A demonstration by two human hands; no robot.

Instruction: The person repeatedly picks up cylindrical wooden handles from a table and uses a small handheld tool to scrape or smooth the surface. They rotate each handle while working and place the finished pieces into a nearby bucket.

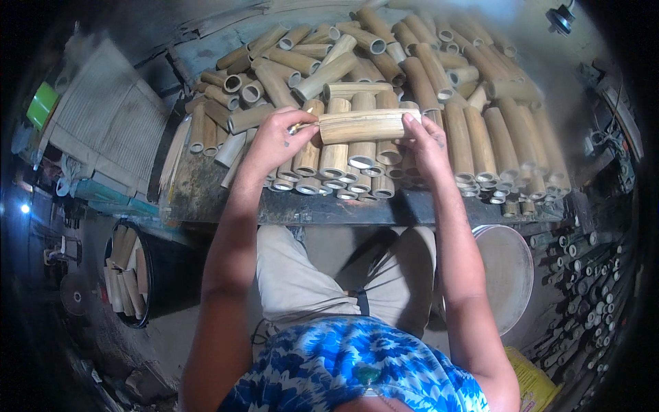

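A length of cut bamboo lies level across the front of the pile, a pale lengthwise band or split showing along it. My right hand grips its right end, thumb on the near face. At the left end my left hand is closed around a slim, pen-like tool, too small to name for sure. Those fingertips are close to the bamboo's end; whether they touch it I cannot tell. Just behind and beneath, several short bamboo tubes are stacked with their open ends facing me.
A large heap of bamboo tubes covers much of the dark workbench. Below left, a black bucket holds bamboo pieces. A round pale tub stands right of my legs, near many thin bamboo poles and a yellow sack.
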